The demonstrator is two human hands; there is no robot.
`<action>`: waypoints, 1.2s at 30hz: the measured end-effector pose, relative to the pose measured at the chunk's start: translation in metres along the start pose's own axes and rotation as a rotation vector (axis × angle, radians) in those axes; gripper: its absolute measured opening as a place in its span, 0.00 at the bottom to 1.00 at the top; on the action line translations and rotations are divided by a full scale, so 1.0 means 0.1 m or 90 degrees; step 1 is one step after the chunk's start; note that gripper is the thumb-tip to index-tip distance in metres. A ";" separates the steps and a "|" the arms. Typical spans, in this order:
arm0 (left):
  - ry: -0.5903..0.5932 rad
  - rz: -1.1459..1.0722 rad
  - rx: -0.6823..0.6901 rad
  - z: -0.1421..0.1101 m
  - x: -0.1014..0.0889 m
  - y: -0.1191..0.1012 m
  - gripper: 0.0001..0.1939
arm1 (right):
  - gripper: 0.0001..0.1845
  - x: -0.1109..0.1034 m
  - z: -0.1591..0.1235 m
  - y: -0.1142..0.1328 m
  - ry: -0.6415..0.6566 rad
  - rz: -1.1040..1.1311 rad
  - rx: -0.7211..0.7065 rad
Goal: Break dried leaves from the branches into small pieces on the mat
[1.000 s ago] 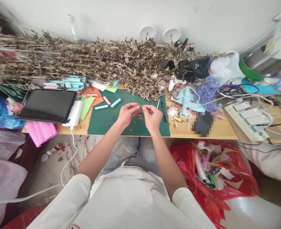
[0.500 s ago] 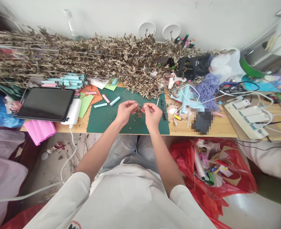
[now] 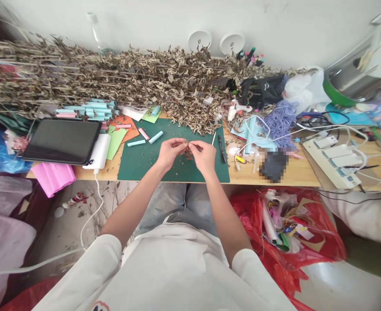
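My left hand (image 3: 171,153) is closed in a pinch above the green cutting mat (image 3: 138,162), its fingertips on a small bit of dried leaf (image 3: 187,144). From the other side my right hand (image 3: 204,156) pinches the same spot, thumb and forefinger pressed together and touching the left fingertips. Most of the leaf is hidden by the fingers. Brown crumbs (image 3: 187,155) lie in a small heap below them. Behind the hands, a pile of dried leaves (image 3: 195,116) covers the mat's back edge.
Long dried plant stems (image 3: 112,71) fill the table's back. On the left are a tablet (image 3: 62,140), a white power bank (image 3: 99,151) and rolled blue paper tubes (image 3: 93,110). Rightward lie a black pen (image 3: 221,149), a glue gun (image 3: 237,109), purple yarn (image 3: 279,125) and a power strip (image 3: 332,162).
My right hand has moved left, so its fingertips now meet those of my left hand. The gap between the hands has closed. My left hand has barely shifted.
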State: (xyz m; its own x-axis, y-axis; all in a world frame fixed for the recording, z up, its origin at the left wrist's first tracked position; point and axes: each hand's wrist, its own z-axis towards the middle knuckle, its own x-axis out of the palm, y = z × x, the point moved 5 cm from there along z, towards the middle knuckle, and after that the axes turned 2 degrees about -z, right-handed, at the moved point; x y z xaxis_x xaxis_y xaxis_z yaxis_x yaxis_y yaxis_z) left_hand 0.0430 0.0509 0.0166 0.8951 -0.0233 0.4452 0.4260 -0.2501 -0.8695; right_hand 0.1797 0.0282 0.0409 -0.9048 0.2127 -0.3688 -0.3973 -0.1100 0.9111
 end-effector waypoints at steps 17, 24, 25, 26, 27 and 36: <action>0.031 -0.062 0.017 -0.02 0.05 0.03 0.17 | 0.15 0.01 -0.04 -0.16 -0.013 0.153 0.049; 0.007 0.076 0.078 0.00 0.06 -0.04 0.16 | 0.11 -0.06 -0.04 0.02 -0.059 -0.014 -0.003; 0.007 0.106 0.088 0.01 0.06 -0.04 0.15 | 0.11 -0.06 -0.03 0.04 -0.052 -0.044 -0.018; 0.009 0.134 0.096 0.02 0.06 -0.04 0.13 | 0.10 -0.05 -0.03 0.05 -0.046 -0.075 -0.037; 0.011 0.154 0.101 0.03 0.06 -0.04 0.12 | 0.10 -0.03 -0.03 0.07 -0.043 -0.108 -0.057; -0.043 -0.097 0.009 0.04 0.04 -0.01 0.12 | 0.12 0.06 0.03 -0.07 -0.088 0.099 0.063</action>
State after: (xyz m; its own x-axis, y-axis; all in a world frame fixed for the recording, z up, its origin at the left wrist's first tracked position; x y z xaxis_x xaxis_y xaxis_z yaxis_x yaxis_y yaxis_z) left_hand 0.0464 0.0554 0.0183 0.8262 0.0786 0.5579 0.5594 -0.2325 -0.7956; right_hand 0.1775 0.0332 0.0329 -0.9215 0.3325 -0.2007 -0.2321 -0.0571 0.9710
